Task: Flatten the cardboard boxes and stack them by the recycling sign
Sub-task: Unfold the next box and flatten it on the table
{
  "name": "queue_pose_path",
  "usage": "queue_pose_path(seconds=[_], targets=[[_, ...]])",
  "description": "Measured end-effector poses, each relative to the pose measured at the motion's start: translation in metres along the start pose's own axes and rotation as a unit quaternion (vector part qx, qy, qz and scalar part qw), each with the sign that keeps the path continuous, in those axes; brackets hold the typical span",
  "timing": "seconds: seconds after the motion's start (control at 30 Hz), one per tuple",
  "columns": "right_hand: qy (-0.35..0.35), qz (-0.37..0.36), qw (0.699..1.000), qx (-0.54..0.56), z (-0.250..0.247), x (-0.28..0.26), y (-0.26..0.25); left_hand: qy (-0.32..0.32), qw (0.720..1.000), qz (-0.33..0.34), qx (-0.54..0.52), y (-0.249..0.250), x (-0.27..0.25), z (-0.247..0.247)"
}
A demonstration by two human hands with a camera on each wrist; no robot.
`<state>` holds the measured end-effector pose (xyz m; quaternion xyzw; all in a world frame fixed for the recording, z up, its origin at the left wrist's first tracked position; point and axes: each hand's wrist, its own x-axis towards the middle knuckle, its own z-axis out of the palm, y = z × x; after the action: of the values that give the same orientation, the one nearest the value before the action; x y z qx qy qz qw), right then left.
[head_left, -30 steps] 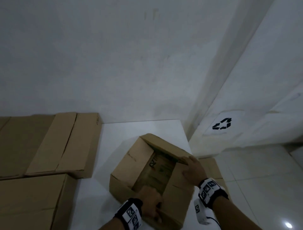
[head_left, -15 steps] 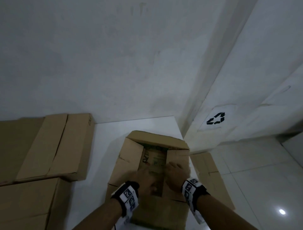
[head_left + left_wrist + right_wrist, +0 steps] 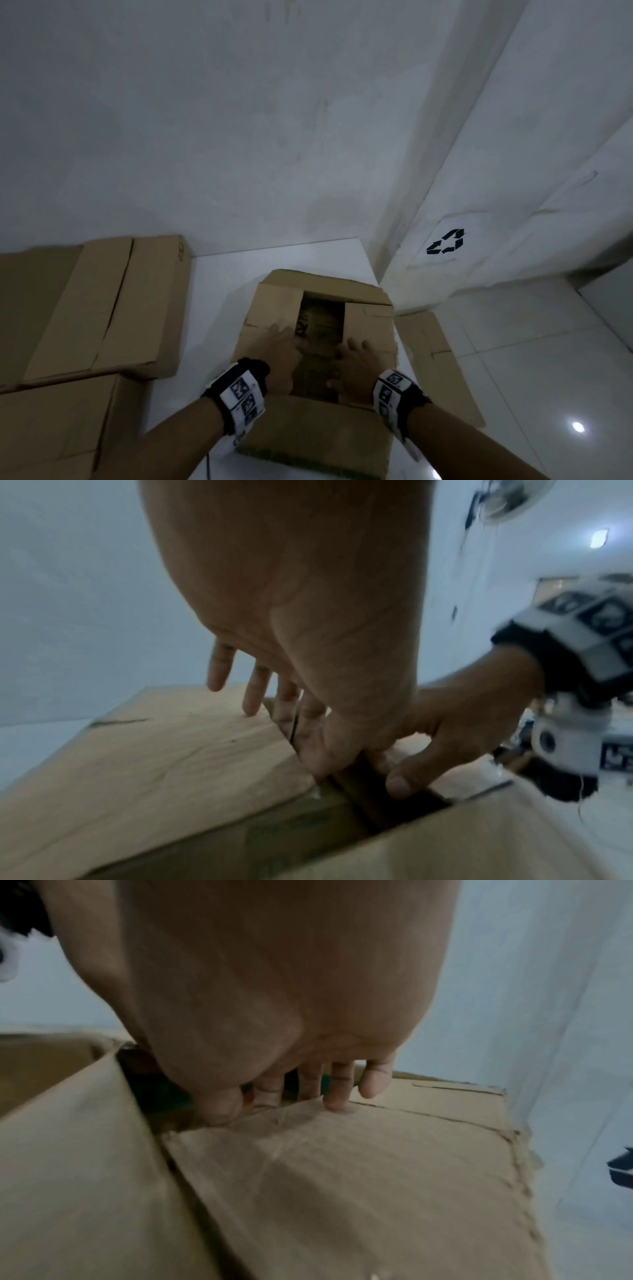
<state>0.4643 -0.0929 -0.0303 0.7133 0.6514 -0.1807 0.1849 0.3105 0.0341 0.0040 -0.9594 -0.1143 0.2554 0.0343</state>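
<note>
A brown cardboard box (image 3: pixel 274 308) stands on the white table (image 3: pixel 219 281) in front of me, its top flaps folded inward with a dark gap between them. My left hand (image 3: pixel 281 353) presses flat on the left flap (image 3: pixel 171 750), fingers (image 3: pixel 255 693) straight. On the right flap (image 3: pixel 377 1164) rests my right hand (image 3: pixel 356 363), its fingertips (image 3: pixel 337 1103) on the cardboard and its thumb at the flap's inner edge. The recycling sign (image 3: pixel 445 241) is on the wall to the right. Below it, flattened cardboard (image 3: pixel 431 359) lies on the floor.
Closed cardboard boxes (image 3: pixel 102 308) are stacked at the left of the table, with another (image 3: pixel 51 428) nearer me. A white wall (image 3: pixel 239 137) rises behind the table. Glossy white floor tiles (image 3: pixel 531 377) spread to the right.
The box has turned square to me and its open flaps have been pushed down inward. Both hands moved from the box's near wall and right side onto the two top flaps.
</note>
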Motion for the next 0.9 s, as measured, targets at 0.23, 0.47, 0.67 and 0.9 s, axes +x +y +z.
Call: queue_pose_path(seconds=[0.23, 0.47, 0.67, 0.9], targets=[[0.164, 0.066, 0.964, 0.199, -0.015, -0.050, 0.028, 0.227, 0.919, -0.135, -0.291, -0.044, -0.052, 0.014], [0.258, 0.183, 0.924, 0.217, -0.003, -0.078, 0.053, 0.154, 0.849, -0.164, -0.478, -0.099, -0.070, 0.084], [0.262, 0.293, 0.904, 0.168, -0.008, -0.097, 0.072, 0.006, 0.848, -0.219, -0.483, -0.085, -0.042, 0.110], [0.078, 0.379, 0.851, 0.354, 0.015, -0.079, 0.079, -0.008, 0.787, -0.307, -0.536, -0.050, 0.005, 0.079]])
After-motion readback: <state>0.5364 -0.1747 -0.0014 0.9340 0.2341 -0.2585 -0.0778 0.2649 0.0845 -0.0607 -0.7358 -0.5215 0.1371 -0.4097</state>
